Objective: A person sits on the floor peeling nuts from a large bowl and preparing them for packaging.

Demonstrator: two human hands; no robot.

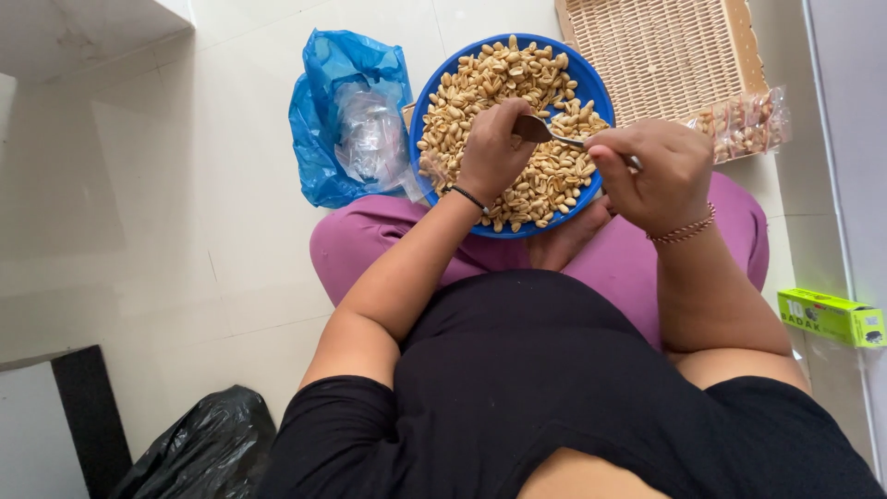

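Head view. Blue bowl (pixel 591 83) of peanuts (pixel 480 88) sits upper centre, on the lap. Right hand (pixel 658 171), grip closed on spoon (pixel 547 132), w/ spoon bowl over the nuts. Left hand (pixel 494 148), fingers curled shut, rests on the peanuts. Blue plastic bag (pixel 319 111) lies left of bowl; wicker tray (pixel 661 51) upper right.

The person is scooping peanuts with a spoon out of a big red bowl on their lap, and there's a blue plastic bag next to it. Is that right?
Almost. The bowl is blue, not red, as the head view shows. The rest holds: the right hand holds a spoon over the peanuts, the left hand rests in them, and a blue plastic bag lies beside the bowl.
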